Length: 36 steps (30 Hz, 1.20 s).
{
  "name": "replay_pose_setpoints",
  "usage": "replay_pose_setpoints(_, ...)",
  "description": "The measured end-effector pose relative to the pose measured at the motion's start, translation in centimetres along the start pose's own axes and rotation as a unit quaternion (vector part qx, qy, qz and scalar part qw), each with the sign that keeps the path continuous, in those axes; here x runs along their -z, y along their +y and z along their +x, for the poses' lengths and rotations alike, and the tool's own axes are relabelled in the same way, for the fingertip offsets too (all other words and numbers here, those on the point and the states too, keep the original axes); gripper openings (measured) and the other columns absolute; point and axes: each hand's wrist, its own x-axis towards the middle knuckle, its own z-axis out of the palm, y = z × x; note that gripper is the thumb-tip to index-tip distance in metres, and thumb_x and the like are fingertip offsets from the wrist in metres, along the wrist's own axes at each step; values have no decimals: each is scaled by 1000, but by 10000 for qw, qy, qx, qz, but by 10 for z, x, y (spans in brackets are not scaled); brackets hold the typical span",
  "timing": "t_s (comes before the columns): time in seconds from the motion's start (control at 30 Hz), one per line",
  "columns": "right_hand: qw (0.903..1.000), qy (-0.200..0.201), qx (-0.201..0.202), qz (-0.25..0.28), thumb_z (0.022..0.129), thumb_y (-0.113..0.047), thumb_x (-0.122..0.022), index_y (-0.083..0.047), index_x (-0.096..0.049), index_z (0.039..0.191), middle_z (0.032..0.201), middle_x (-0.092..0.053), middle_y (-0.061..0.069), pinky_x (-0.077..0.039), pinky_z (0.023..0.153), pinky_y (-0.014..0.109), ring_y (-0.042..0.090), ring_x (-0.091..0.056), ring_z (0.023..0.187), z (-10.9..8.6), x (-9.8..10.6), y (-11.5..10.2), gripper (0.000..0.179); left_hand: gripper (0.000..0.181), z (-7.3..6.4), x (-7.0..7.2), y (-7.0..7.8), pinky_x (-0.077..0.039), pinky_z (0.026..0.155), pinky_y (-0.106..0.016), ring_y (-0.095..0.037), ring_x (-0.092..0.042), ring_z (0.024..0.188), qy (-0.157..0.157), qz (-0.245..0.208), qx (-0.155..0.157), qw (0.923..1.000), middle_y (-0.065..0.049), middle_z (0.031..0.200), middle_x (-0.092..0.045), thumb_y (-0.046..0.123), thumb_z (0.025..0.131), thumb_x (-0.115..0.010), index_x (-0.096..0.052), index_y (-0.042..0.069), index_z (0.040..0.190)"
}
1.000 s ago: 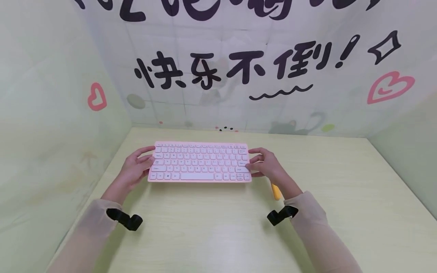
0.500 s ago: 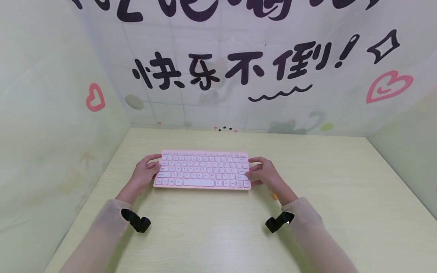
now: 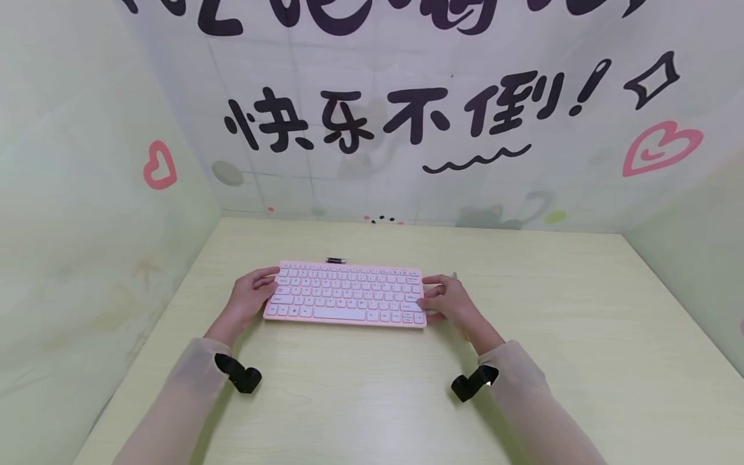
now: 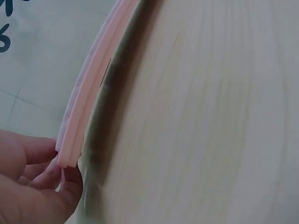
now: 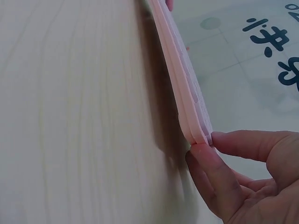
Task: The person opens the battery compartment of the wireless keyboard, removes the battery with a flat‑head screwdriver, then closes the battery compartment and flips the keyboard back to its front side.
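Note:
A pink keyboard [image 3: 349, 294] with white keys is held level between both hands, keys up, in the middle of the head view. My left hand [image 3: 248, 298] pinches its left end, and my right hand [image 3: 452, 301] pinches the right end, thumb on top. Both wrist views show the keyboard's pink edge [image 4: 79, 121] with a dark shadow below it, so this edge stands a little above the table. In the right wrist view, fingertips [image 5: 203, 151] support the corner from below. Behind the keyboard's far edge a small dark battery [image 3: 336, 261] shows.
The pale wooden table [image 3: 372, 400] stretches around the keyboard, bounded by printed cloth walls [image 3: 360, 187]. A thin grey tip [image 3: 455, 276] pokes out behind my right hand, and a sliver of something yellow [image 3: 466, 335] shows beside that wrist, mostly covered.
The keyboard has come lower and nearer, with its left end shifted rightward, both hands moving with it. The battery has come into view behind it; the yellow thing is now mostly hidden by my right arm.

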Motion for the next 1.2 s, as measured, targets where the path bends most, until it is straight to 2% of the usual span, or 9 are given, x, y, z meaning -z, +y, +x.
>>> replay_pose_setpoints(0.1, 10000, 4, -11, -49, 79, -1, -69, -4, -47, 128, 97, -54, 15, -53, 62, 32, 22, -58, 76, 0, -1, 1, 53, 40, 0, -2, -1, -43, 77, -15, -25, -47, 112, 66, 215, -1, 9997, -22, 128, -47, 1, 94, -46, -43, 0, 134)
replay_pose_setpoints(0.27, 10000, -9, -13, -6, 79, 1, -68, -4, -46, 128, 98, -54, 16, -53, 61, 32, 23, -58, 78, -1, -1, 2, 54, 39, 0, -3, -2, -42, 73, -19, -23, -48, 105, 197, 504, 12, 9985, -18, 126, -47, 4, 93, -48, -46, 3, 133)
replay_pose_setpoints(0.53, 9998, 0, 66, -206, 80, 2, -67, 0, -45, 127, 105, -53, 17, -53, 60, 32, 25, -57, 85, 2, -1, 1, 52, 40, 2, -5, -3, -44, 68, -18, -22, -49, 98, 297, 551, 87, 9980, -18, 120, -47, 2, 92, -50, -48, 3, 132)
replay_pose_setpoints(0.73, 9997, 77, 110, -186, 78, 5, -67, 1, -45, 125, 104, -51, 17, -53, 59, 33, 25, -55, 86, 2, -3, 2, 52, 40, 3, -6, -5, -46, 63, -20, -20, -51, 87, 303, 613, 99, 9976, -17, 114, -47, 1, 91, -51, -49, 3, 131)
replay_pose_setpoints(0.83, 9998, 83, 98, -154, 77, 5, -68, 0, -45, 126, 103, -51, 17, -53, 59, 33, 26, -55, 87, 1, -5, 2, 55, 39, 3, -5, -4, -46, 64, -20, -20, -51, 87, 306, 693, 123, 9971, -17, 114, -47, 1, 91, -51, -49, 3, 130)
replay_pose_setpoints(0.97, 9998, 7, 69, -202, 77, 3, -69, -2, -44, 128, 103, -51, 17, -53, 60, 34, 26, -55, 86, 1, -5, 1, 57, 40, 2, -3, -3, -46, 66, -21, -23, -51, 92, 228, 765, 163, 9967, -18, 116, -47, 3, 92, -50, -48, 3, 131)
replay_pose_setpoints(1.07, 9997, -110, 37, -231, 79, 0, -69, -2, -44, 129, 104, -52, 17, -53, 63, 34, 26, -55, 86, 0, -3, 0, 56, 40, 1, 1, -1, -47, 70, -23, -25, -51, 96, 32, 864, 207, 9960, -17, 119, -47, 6, 93, -50, -46, 4, 133)
replay_pose_setpoints(1.2, 9990, -262, 96, -351, 82, -3, -67, -1, -47, 128, 103, -54, 17, -53, 65, 34, 25, -57, 84, 0, 4, -3, 50, 41, 0, 10, 5, -48, 77, -27, -27, -52, 100, -235, 1096, 86, 9937, -20, 120, -47, 8, 94, -49, -44, 1, 133)
